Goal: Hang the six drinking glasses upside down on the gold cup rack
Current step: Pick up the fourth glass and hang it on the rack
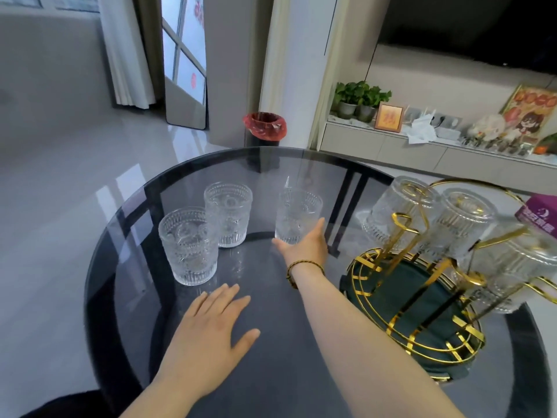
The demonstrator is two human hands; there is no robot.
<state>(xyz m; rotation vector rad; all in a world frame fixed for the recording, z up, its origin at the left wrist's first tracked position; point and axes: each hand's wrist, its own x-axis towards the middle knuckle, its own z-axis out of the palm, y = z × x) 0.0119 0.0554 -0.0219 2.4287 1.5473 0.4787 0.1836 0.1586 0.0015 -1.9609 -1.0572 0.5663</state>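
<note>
Maybe the far glass (pixel 297 215) could slip or tip and knock on the hard counter (pixel 126 230), because the right hand (pixel 304 245) was open and only touching its low near side, not holding it yet. That glass stood upright just past the fingers, two more glasses (pixel 208 233) stood to the left, and three hung upside down on the rack (pixel 422 312). Flat and open, the left hand (pixel 211 330) rested on the counter, holding nothing.

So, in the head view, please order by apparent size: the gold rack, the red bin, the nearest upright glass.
1. gold rack, clearly the largest.
2. nearest upright glass.
3. red bin, which looks smallest, though it stands farther away, so its true size is unsure.
</note>
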